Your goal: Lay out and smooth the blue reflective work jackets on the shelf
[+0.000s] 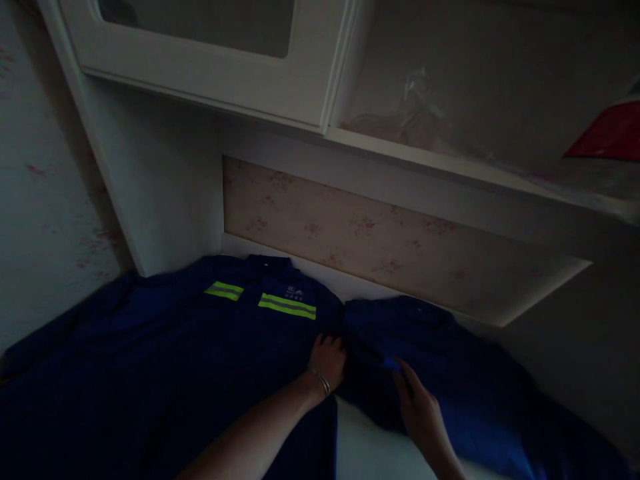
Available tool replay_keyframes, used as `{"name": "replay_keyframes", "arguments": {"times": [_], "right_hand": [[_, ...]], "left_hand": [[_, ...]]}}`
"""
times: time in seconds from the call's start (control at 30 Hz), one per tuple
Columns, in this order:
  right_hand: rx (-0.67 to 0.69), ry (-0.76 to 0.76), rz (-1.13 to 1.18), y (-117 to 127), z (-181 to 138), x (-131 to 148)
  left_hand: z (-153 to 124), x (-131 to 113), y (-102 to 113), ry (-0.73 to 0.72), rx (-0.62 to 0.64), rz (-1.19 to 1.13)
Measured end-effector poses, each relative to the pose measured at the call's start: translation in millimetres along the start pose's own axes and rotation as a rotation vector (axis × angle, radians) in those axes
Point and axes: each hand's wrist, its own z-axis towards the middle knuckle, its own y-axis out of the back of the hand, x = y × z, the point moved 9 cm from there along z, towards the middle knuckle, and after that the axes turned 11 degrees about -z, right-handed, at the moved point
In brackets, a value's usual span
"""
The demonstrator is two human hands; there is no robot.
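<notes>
A dark blue work jacket (165, 360) lies spread flat on a white surface (365, 453), with a yellow-green reflective stripe (287, 305) across its chest. Its right sleeve (470, 387) stretches out to the right. My left hand (329, 361), with a bracelet at the wrist, rests on the cloth where the sleeve meets the body, fingers curled into the fabric. My right hand (423, 413) lies on the sleeve just to the right, fingers together and pressing the cloth.
A white cabinet (210, 67) with a glass door hangs above. A white shelf (450, 167) holds clear plastic wrap (415, 107) and something red (607, 133) at the far right. Floral wallpaper (360, 233) backs the recess. The room is dim.
</notes>
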Motion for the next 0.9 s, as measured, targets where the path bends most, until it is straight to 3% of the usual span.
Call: {"name": "replay_keyframes", "arguments": {"times": [0.1,0.23,0.33,0.47,0.6,0.73,0.9], "right_hand": [[-0.051,-0.098,0.048,8,5,-3],[-0.003,-0.082,0.057,2,6,-3],[0.001,-0.112,0.083,-1,7,-18],[-0.049,-0.242,0.202,7,17,-40],[-0.080,-0.306,0.312,22,30,-39],[-0.115,-0.284,0.342,32,35,-30],[-0.103,-0.277,0.325,29,33,-29]], "left_hand": [[-15,-27,-11,-0.132,0.047,-0.053],[-28,-60,-32,-0.209,0.114,-0.136],[-23,-59,-33,-0.149,0.079,-0.209],[-17,-40,-10,-0.078,-0.002,-0.324],[-21,-27,5,-0.046,-0.022,-0.357],[-25,-31,-10,-0.024,0.031,-0.355],[-10,-50,-33,-0.008,-0.004,-0.467]]}}
